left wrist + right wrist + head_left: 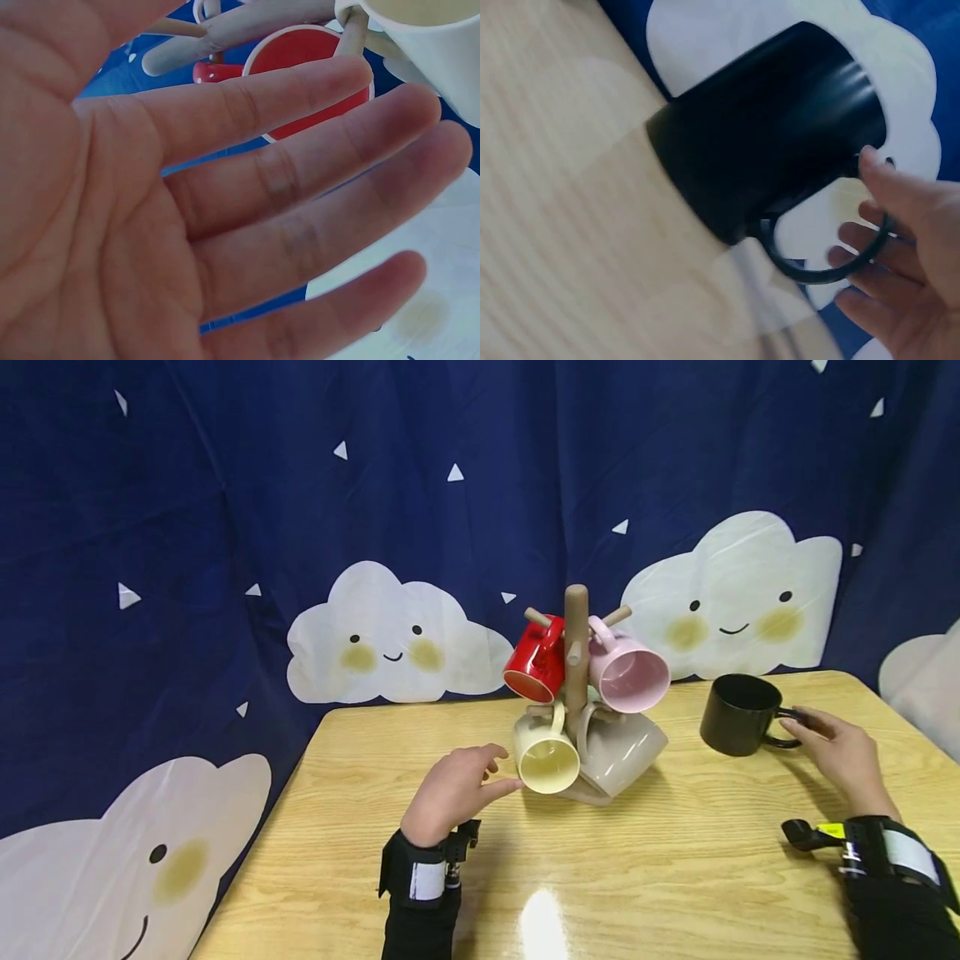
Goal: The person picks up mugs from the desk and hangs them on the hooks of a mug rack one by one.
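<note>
My right hand is at the handle of a black mug that appears to stand upright at the right of the table. In the right wrist view the thumb lies on the upper part of the handle, with loosely bent fingers behind it. Fingers spread, my left hand holds nothing and hovers just left of a cream mug. That mug hangs low on a wooden mug tree. On the same tree hang a red mug, a pink mug and a tilted grey mug.
The tree stands toward the back of the light wooden table. Behind it hangs a dark blue curtain with smiling clouds. Pegs stick out from the tree's post at several angles.
</note>
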Available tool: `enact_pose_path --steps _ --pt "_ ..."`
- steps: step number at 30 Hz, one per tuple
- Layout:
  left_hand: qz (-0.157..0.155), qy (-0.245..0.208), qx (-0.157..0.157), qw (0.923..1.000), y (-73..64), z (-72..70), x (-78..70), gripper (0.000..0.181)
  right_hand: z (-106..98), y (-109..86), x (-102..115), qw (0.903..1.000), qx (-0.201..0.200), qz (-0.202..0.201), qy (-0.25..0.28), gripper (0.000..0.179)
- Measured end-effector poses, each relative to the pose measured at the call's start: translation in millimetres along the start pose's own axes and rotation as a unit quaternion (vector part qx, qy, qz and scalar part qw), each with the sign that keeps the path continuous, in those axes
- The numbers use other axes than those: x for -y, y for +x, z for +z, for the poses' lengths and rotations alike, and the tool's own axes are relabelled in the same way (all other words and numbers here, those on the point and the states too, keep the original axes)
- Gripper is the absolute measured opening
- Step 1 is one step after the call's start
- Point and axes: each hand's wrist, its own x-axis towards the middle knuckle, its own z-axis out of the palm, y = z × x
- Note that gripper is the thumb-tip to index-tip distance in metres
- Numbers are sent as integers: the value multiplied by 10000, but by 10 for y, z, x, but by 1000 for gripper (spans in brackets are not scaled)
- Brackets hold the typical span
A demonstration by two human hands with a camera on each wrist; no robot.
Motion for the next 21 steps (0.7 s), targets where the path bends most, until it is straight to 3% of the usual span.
enact_pose_path --steps 7,14,21 --pt "41 -18 27 10000 5 -9 -16 44 19 -3 -56 9986 -326 -406 -21 28" --pt "62 38 -8 10000 2 -18 -4 45 -39 -17 -89 9994 241 -83 240 35" --pt "1 52 31 10000 -2 -11 -8 45 -27 -21 -183 9955 296 192 881 4"
